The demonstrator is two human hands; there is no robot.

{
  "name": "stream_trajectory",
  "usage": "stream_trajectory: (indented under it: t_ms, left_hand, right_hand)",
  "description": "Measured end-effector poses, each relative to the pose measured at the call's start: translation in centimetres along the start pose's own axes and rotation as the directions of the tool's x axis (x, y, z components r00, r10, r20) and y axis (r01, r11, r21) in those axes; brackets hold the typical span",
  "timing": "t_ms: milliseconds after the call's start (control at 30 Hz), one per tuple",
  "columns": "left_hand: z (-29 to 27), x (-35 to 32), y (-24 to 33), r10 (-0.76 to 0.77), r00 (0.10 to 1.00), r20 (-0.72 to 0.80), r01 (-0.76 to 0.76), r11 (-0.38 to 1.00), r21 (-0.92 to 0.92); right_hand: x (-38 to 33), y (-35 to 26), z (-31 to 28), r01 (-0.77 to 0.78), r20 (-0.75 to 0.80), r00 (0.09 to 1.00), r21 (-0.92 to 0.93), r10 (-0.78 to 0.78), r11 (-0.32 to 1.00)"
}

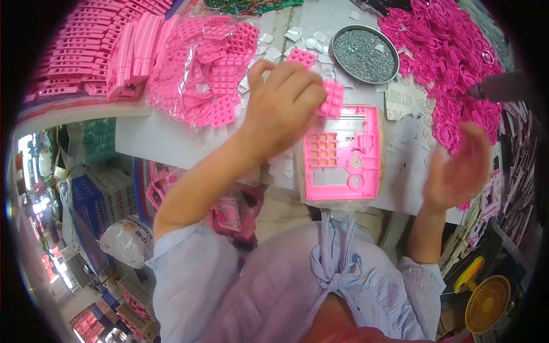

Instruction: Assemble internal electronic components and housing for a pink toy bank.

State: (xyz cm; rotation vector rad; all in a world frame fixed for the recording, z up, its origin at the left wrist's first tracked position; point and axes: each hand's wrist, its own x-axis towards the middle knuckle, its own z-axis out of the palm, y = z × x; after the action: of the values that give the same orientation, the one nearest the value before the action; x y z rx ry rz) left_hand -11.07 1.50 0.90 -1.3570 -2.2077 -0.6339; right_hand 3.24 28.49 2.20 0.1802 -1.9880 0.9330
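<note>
pink rubbery keypad point(331, 98) pinched in left hand point(283, 106) grip above glossy panel point(342, 153); right hand point(457, 168) open.

the one head view looks steeply down, close above the pink panel point(342, 153). its fisheye rim bends the worktable point(154, 140) edges around that panel.

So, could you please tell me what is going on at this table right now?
A person is working on a pink plastic panel lying flat on the table. The left hand holds a small pink keypad piece just above the panel's top edge. The right hand is open and empty, off to the panel's right. A bag of keypad pieces and a round tin of screws sit behind.
</note>
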Motion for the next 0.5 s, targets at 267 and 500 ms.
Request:
stream_trajectory:
  t_ms: [267,500]
  left_hand:
    - [-3.1,-2.6,4.9,-0.131,0.988,0.081,0.146,0.963,-0.227]
    - [-6.6,-5.7,5.9,-0.337,0.819,0.464,0.545,0.711,-0.444]
  right_hand:
    - [-1.8,-4.9,5.4,0.01,0.503,0.862,0.108,-0.064,0.994]
    - [-0.7,-5.8,4.8,-0.572,0.851,0.447,0.036,0.275,0.819]
